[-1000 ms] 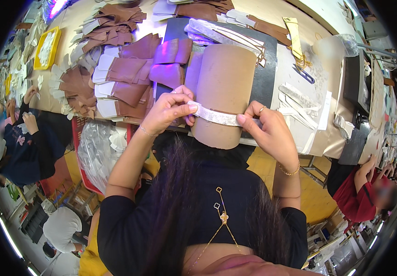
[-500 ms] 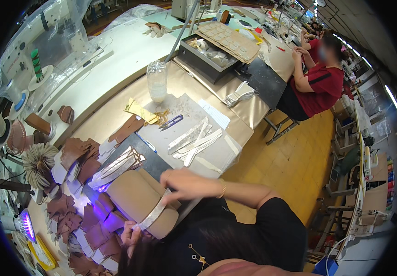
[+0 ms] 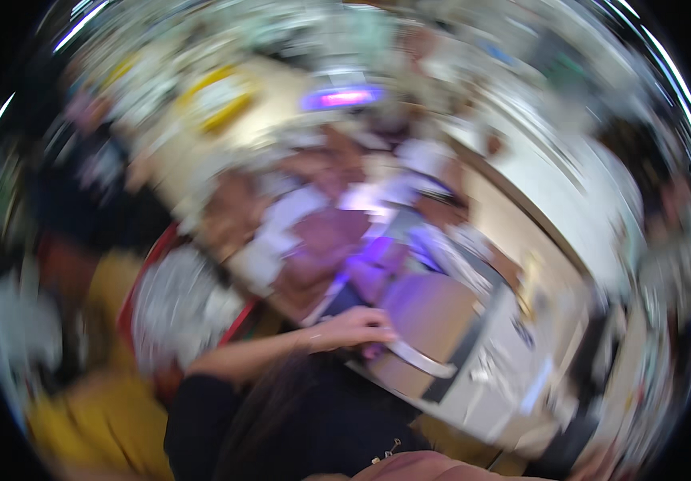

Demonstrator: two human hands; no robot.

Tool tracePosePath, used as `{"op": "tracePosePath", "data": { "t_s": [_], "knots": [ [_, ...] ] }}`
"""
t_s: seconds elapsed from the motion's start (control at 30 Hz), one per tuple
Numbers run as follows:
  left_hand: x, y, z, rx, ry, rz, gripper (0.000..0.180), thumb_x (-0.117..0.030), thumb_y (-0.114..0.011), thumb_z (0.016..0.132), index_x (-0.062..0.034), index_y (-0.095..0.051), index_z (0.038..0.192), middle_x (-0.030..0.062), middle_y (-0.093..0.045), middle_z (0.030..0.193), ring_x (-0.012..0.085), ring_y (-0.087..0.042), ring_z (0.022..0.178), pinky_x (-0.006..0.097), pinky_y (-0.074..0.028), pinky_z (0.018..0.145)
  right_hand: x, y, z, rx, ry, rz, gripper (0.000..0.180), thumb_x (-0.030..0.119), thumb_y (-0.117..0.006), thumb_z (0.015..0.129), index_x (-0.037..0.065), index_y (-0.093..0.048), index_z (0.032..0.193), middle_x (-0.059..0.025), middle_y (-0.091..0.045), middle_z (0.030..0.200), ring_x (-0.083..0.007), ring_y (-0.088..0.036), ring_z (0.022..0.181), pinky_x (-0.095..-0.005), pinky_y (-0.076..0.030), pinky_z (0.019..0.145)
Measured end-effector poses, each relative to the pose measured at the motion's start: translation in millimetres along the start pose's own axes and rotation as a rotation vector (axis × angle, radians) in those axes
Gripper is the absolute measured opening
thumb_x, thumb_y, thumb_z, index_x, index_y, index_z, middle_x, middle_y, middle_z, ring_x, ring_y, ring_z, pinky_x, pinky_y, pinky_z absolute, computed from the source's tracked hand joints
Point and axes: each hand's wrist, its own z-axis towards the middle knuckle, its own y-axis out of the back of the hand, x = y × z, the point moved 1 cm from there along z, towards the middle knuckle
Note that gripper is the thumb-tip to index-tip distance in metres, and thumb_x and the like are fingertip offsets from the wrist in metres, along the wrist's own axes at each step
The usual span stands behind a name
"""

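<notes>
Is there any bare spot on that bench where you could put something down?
The picture is motion-blurred, so only roughly. The clearest bare stretch is the pale benchtop on the right, beyond the dark strip. Around the left hand, the tan sheet and white strip fill the space, and brown and white pieces crowd the bench behind. The right hand is not in view.

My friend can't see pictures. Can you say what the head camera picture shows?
The picture is badly blurred by motion. One hand, seemingly the left hand, rests on a tan curved piece with a pale strip across it, on a cluttered worktable. The right hand cannot be made out.
</notes>
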Motion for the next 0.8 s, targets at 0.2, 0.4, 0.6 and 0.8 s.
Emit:
{"op": "tracePosePath", "data": {
  "t_s": [0.2, 0.4, 0.6, 0.8],
  "knots": [
    [3, -8, 2, -0.042, -0.088, -0.108, 0.031, -0.033, -0.066, 0.084, -0.0030, -0.061, 0.085, 0.0036, -0.057, 0.070, 0.0106, -0.060, 0.057, 0.022, -0.049, 0.048, 85, -30, 35, -0.061, 0.058, 0.046, 0.041, 0.029, -0.059, 0.085, 0.002, -0.052, 0.115, -0.0102, -0.063, 0.097, -0.0205, -0.060, 0.080, -0.0327, -0.049, 0.070],
    [6, -12, -3, -0.064, -0.130, -0.142, 0.036, -0.038, -0.066, 0.083, -0.0021, -0.062, 0.082, 0.0052, -0.057, 0.068, 0.0131, -0.060, 0.055, 0.024, -0.049, 0.047, 160, -27, -53, 0.019, 0.126, 0.336, 0.035, 0.025, -0.058, 0.088, 0.002, -0.052, 0.113, -0.0107, -0.062, 0.096, -0.0193, -0.059, 0.080, -0.0307, -0.049, 0.069],
    [7, -11, -6, -0.077, -0.143, -0.140, 0.038, -0.040, -0.067, 0.082, -0.0015, -0.062, 0.082, 0.0056, -0.057, 0.070, 0.0132, -0.060, 0.056, 0.024, -0.049, 0.048, 223, -47, -135, 0.389, 0.207, 0.630, 0.029, 0.021, -0.056, 0.090, 0.002, -0.051, 0.111, -0.0112, -0.060, 0.094, -0.0181, -0.058, 0.080, -0.0287, -0.049, 0.069],
    [7, -10, -7, -0.091, -0.125, -0.165, 0.039, -0.040, -0.070, 0.078, -0.0016, -0.064, 0.081, 0.0053, -0.057, 0.071, 0.0114, -0.057, 0.054, 0.024, -0.048, 0.044, 316, -119, -222, 0.862, 0.538, 0.777, 0.016, 0.017, -0.055, 0.091, 0.001, -0.054, 0.095, -0.0067, -0.059, 0.083, -0.0132, -0.054, 0.075, -0.0261, -0.046, 0.067]
  ]
}}
